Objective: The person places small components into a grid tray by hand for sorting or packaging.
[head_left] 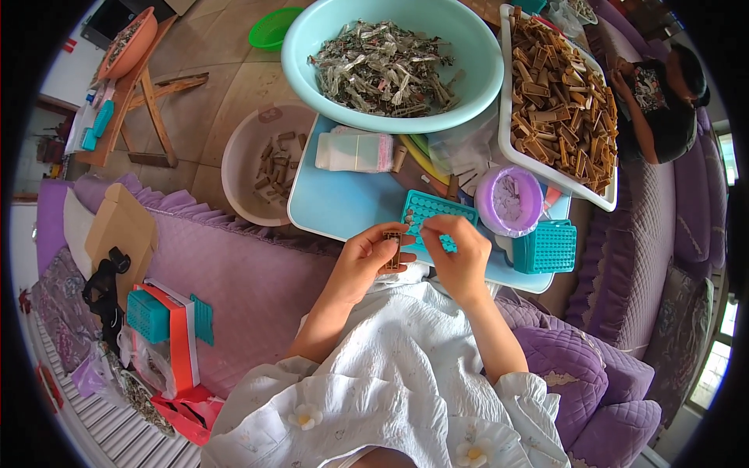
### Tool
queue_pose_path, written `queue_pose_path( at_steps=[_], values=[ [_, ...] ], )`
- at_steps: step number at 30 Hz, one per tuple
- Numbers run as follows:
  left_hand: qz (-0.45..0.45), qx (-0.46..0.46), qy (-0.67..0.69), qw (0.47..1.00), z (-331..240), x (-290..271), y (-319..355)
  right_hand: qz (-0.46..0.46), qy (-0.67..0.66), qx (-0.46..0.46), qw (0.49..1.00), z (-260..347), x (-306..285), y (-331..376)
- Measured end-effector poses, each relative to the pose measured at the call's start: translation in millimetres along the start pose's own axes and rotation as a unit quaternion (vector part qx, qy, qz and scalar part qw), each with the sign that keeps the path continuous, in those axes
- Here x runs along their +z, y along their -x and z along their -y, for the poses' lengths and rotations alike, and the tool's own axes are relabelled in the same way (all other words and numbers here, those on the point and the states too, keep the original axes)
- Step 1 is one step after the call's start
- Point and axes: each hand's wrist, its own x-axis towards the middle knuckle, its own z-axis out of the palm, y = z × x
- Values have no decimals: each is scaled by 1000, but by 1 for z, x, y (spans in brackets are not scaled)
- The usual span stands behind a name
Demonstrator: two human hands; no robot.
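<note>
"Head view, then, looking down: what does the left hand (357, 264) have?"

"It grasps a small dark-brown rectangular piece with paler edges (392, 251), gripped by thumb and fingers, near the front edge of the light-blue rectangular table (351, 203)."

"And the right hand (462, 251)?"

"Thumb and forefinger are drawn close together, near that piece. Whether anything sits between them, I can't tell."

"What's right beyond?"

"A turquoise tray with rows of round cells (441, 207), a few small bits at its left side. To its right stand a round purple bowl (507, 227) of pale scraps and a turquoise slotted box (558, 248)."

"Farther back?"

"A big round aqua basin (398, 121) heaped with dark and see-through bits, beside a white rectangular tray (505, 109) piled with brown pieces (558, 109). Someone in a dark top (663, 117) is off to the right."
</note>
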Motion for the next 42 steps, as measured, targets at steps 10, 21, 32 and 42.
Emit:
queue_pose_path(
  at_steps=[10, 21, 32, 42],
  values=[
    [45, 19, -18, 999, 6, 17, 1, 13, 22, -157, 987, 4, -9, 14],
    [41, 10, -120, 992, 9, 22, -4, 113, 21, -69, 991, 7, -28, 10],
    [101, 4, -272, 957, 8, 36, -14, 220, 23, 54, 974, 9, -59, 0],
    [133, -119, -104, 978, 19, 38, -27, 301, 57, 67, 950, -13, -81, -24]
  ],
)
